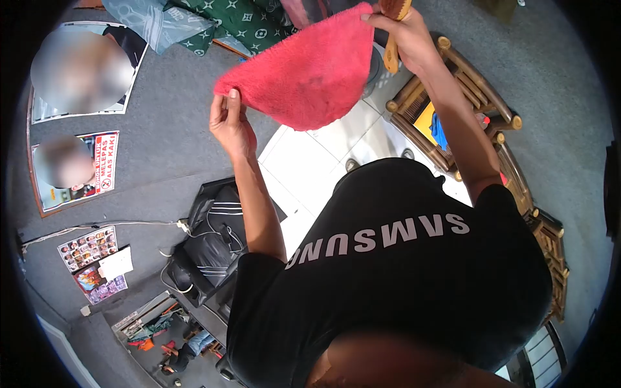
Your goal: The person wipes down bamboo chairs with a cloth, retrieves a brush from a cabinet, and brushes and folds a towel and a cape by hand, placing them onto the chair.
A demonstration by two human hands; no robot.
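A fuzzy pink-red cloth (310, 74) hangs stretched between my two hands, its lower edge sagging in a curve and a darker stain near its middle. My left hand (234, 126) pinches the cloth's left corner between thumb and fingers. Farther up, my right hand (409, 40) pinches the upper right corner. That same hand also grips a wooden brush (392, 55), whose yellowish handle points down beside the cloth; its upper end is cut off by the view's edge.
Bamboo furniture (482, 84) stands on the right, with yellow and blue items on it. Black padded chairs (210, 236) and loose cables are at left. Patterned green fabric (239, 29) lies behind the cloth. Posters (103, 165) hang on the grey wall. A person (184, 355) shows at lower left.
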